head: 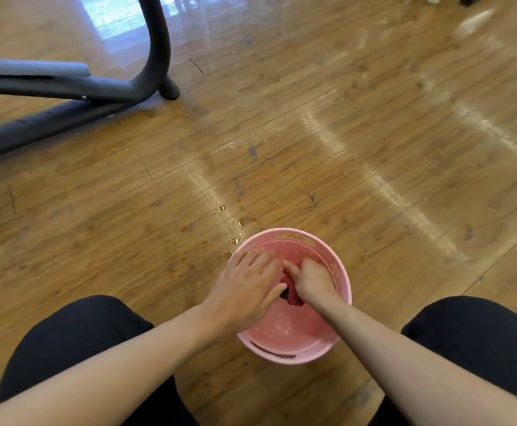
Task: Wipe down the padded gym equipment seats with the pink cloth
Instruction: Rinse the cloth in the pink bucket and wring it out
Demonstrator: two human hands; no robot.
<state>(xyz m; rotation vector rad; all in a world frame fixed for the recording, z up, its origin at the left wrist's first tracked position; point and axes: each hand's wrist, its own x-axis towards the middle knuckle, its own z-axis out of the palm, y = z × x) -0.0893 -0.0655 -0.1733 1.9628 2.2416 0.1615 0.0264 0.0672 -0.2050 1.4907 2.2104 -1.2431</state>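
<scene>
One pink bucket (294,352) on a wood floor (374,149), set between the person's two knees, both in black. Two slot handles in its rim, one far, one near.

Two bare hands inside the bucket. Left hand (246,292): fingers straight and slightly spread, laid flat over the left half of the opening, thumb toward the cloth. Right hand (312,279): fingers curled down, gripping the cloth; fingertips hidden in the fabric.

One cloth (291,292), dark pink to red, bunched between the hands in the middle of the bucket; only a small part shows, the rest covered by both hands. Bucket's inner wall looks wet; water level cannot be told.

Several small puddles and drops (237,239) on the floor just beyond the bucket's far left rim, trailing away from it.

One piece of gym equipment (103,90), upper left, well apart from the bucket: dark tube frame with a curved upright and a rubber foot on the floor. No padded seat in view.

Blurred objects at the top right edge, too cut off to identify.
</scene>
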